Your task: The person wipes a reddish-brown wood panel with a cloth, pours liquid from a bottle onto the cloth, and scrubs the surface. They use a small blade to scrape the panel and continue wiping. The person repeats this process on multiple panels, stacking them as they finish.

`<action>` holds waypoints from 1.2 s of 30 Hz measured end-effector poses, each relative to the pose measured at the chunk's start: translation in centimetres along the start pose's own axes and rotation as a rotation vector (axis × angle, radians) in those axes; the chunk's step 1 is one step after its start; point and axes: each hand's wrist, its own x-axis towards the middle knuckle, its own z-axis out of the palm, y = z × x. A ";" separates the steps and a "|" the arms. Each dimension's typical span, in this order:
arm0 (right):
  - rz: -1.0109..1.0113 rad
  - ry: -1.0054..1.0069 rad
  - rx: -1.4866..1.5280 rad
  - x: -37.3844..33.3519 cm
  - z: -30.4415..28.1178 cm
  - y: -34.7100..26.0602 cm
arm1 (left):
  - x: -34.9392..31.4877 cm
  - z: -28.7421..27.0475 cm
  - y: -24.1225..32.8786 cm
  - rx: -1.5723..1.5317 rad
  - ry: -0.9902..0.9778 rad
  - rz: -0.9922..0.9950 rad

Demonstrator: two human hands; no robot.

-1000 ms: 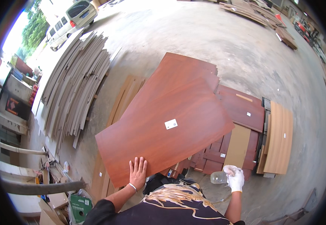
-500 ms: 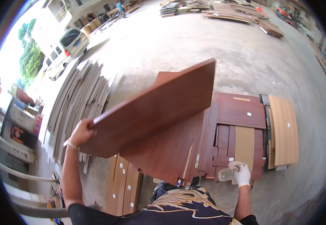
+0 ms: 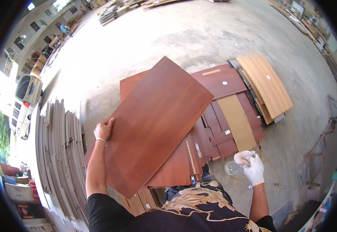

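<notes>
Bare, my left hand [image 3: 104, 129] grips the left edge of a reddish-brown wood panel [image 3: 156, 123], fingers hidden under it and thumb on its face. The panel is tilted over a stack of similar panels [image 3: 174, 170], its face turned toward me. My right hand [image 3: 252, 170], in a white glove, is closed on a crumpled whitish-pink cloth [image 3: 243, 157]. Beside that cloth is a clear, rounded container [image 3: 232, 168], apparently in the same hand; its exact kind is hard to make out. The right hand is apart from the panel.
Further red-brown boards [image 3: 218, 81] lie to the right, with a tan strip [image 3: 236, 120] across them. Beyond are light wood boards [image 3: 263, 83]. Long grey strips [image 3: 60, 150] are piled at the left. A van [image 3: 25, 100] and a person in blue [image 3: 65, 29] are far left.
The panel has turned from nearly edge-on to showing its broad face, lower over the stack. My view has swung to the right. Each hand keeps its hold.
</notes>
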 end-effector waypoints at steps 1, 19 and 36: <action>-0.007 0.014 0.008 -0.5 -0.9 -1.0 | -1.1 2.0 0.0 -0.059 -0.048 -0.025; -0.872 0.016 0.182 7.4 -7.2 -24.1 | -22.0 12.4 -6.5 0.016 0.150 -0.053; -1.267 -0.198 0.104 6.3 5.7 -38.0 | -27.6 9.8 13.4 -1.442 0.109 0.161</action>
